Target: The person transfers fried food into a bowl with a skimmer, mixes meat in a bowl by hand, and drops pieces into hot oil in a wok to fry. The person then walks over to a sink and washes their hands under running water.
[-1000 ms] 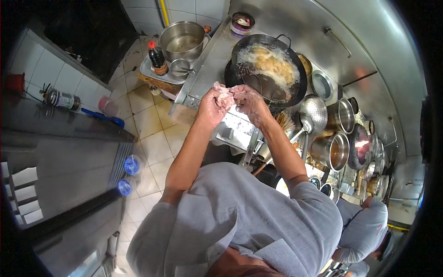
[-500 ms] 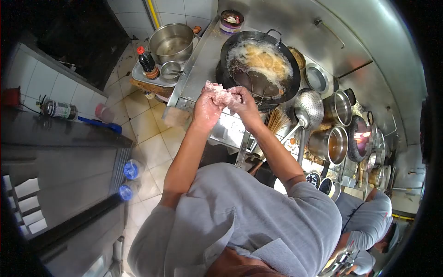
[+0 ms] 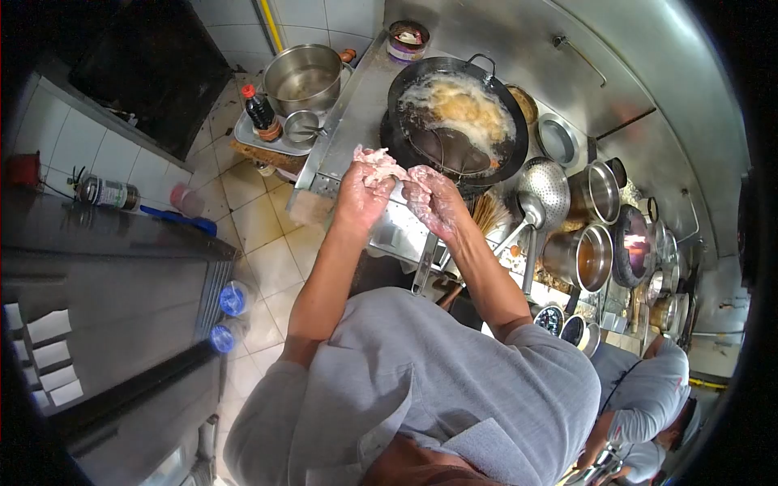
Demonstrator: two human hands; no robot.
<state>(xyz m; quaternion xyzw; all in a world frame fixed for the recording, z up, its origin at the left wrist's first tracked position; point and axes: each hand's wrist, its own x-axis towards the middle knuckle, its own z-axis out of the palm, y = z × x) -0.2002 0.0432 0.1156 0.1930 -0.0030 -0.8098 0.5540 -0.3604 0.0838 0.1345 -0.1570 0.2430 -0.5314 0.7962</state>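
Observation:
Pale pink, floured or batter-coated raw meat (image 3: 378,165) lies in my left hand (image 3: 361,202), with the fingers closed around it. My right hand (image 3: 436,202) is close beside, its palm smeared white and its fingertips pinched at the meat's right end. Both hands are in front of a black wok (image 3: 519,150), where golden pieces (image 3: 463,104) bubble in foaming oil. A round wire strainer (image 3: 442,150) rests in the near part of the wok.
A perforated ladle (image 3: 545,188), a bamboo brush (image 3: 488,214) and metal pots (image 3: 577,247) stand to the right. At left, a tray (image 3: 243,130) holds a red-capped bottle (image 3: 258,107) by a large pot (image 3: 303,74). A co-worker (image 3: 648,385) is at lower right.
My right hand has moved slightly down and turned, showing more of its coated palm. The meat looks more spread out toward the left hand. Foam still bubbles in the wok.

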